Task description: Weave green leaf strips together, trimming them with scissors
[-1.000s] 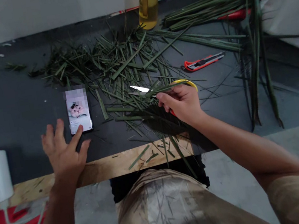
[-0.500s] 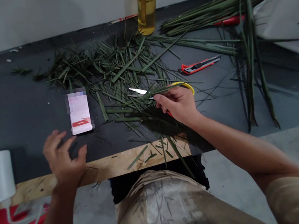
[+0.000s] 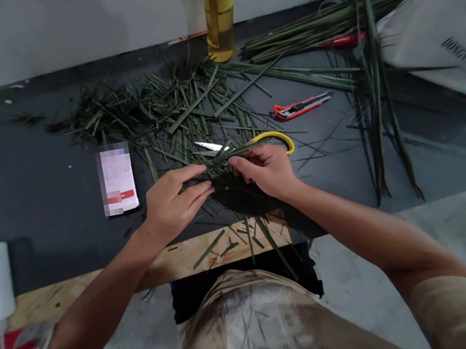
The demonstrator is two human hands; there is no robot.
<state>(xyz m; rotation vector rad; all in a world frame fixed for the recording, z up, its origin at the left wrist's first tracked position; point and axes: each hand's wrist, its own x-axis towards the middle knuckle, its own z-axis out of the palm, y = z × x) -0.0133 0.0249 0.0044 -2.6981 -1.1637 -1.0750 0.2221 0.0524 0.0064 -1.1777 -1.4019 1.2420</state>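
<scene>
Right hand point(image 3: 264, 170): closed around scissors point(image 3: 272, 136) and a green strip point(image 3: 236, 151), over the counter point(image 3: 39, 189) | left hand point(image 3: 177, 200): fingers parted, just beside the strip; grip unclear | phone point(image 3: 117, 179): left of left hand | cutter point(image 3: 302, 106): beyond right hand

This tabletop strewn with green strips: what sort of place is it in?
Probably a simple craft workspace: green leaf-like strips and a utility knife lie on the dark tabletop, above a bare, concrete-looking floor.
</scene>
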